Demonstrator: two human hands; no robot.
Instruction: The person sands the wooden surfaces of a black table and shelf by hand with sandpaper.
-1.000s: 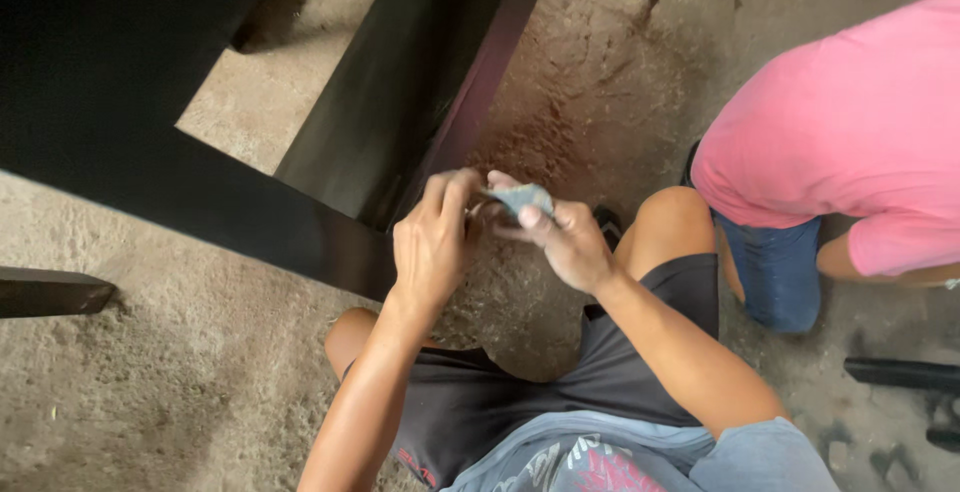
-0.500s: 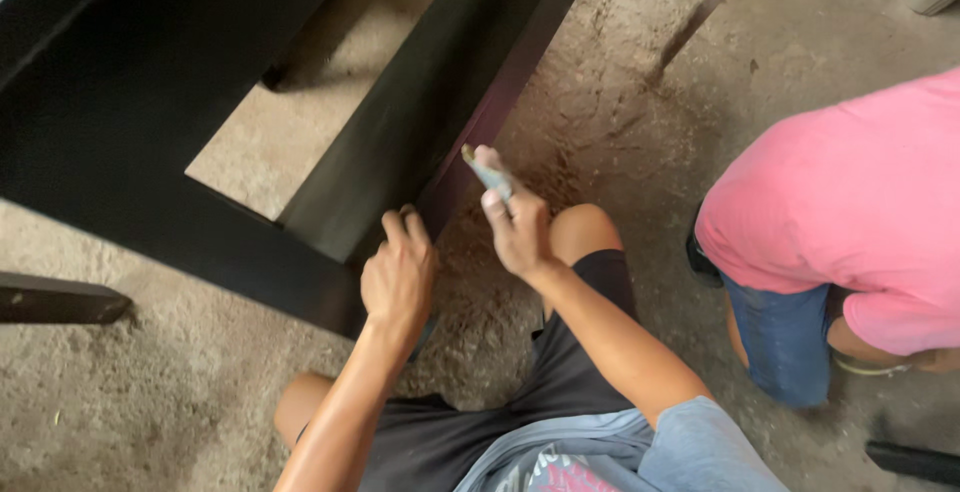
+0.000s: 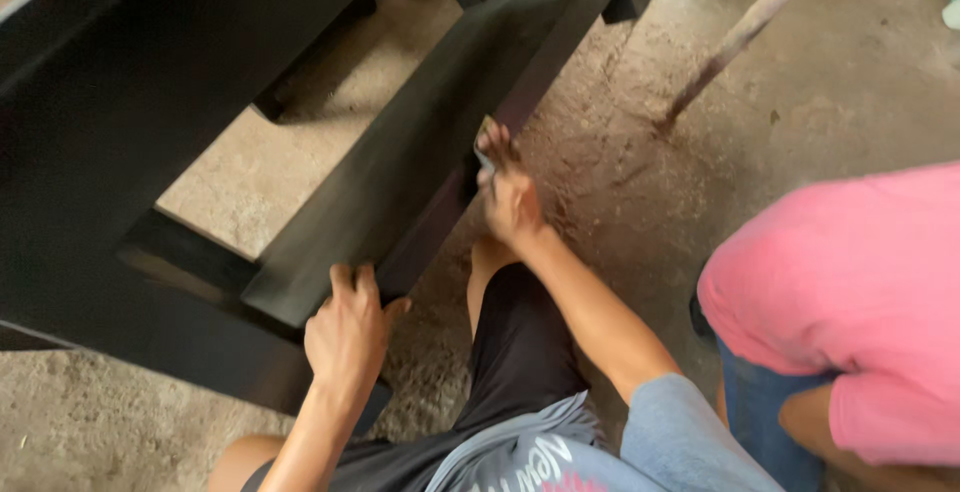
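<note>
2 hands on the black-painted wooden furniture frame (image 3: 150, 102) filling upper left of frame. Left hand (image 3: 347, 332), lower centre, fingers curled over the flat black crossboard (image 3: 420, 162). Right hand (image 3: 508, 192), centre, pinched on a small grey sanding scrap (image 3: 484, 157) against the board's edge.

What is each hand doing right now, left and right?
Left hand: closed, gripping the near end of the black wooden rail.
Right hand: closed on a small grey sanding piece, pressed against the rail's side.

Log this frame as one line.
left hand: grips black beam end | right hand: presses sandpaper on beam side | surface: dusty floor
</note>
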